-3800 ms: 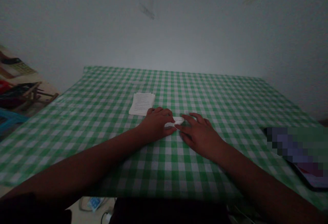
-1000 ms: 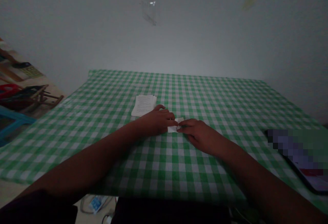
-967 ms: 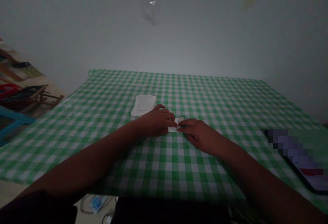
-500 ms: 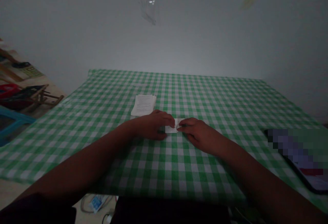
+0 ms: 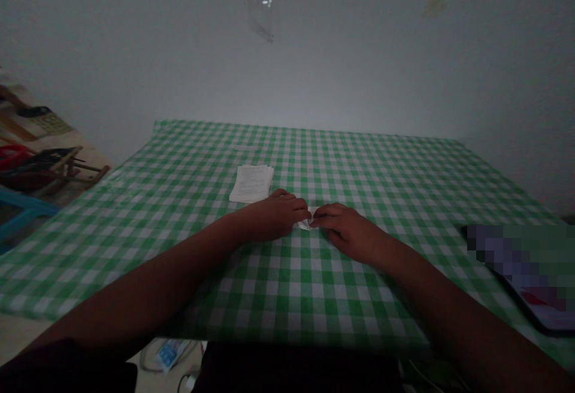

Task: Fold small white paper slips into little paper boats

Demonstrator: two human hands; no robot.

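Observation:
Between my hands lies a small piece of white printed paper (image 5: 304, 224), folded and mostly covered by my fingers. My left hand (image 5: 284, 215) lies over the paper's left part with its fingers curled down on it. My right hand (image 5: 348, 229) pinches the paper's right edge between thumb and fingers. Just beyond my left hand rests a stack of printed paper sheets (image 5: 251, 183), its edges slightly uneven.
A green and white checked cloth (image 5: 350, 303) covers the table. At the right edge lies a phone-like device (image 5: 507, 273) with a blurred screen. A white wall stands behind. Left of the table are a blue stool (image 5: 22, 210) and wooden furniture.
My left hand has moved a little to the right and its fingers have closed down over the paper. Less of the paper shows now. My right hand has stayed nearly in place.

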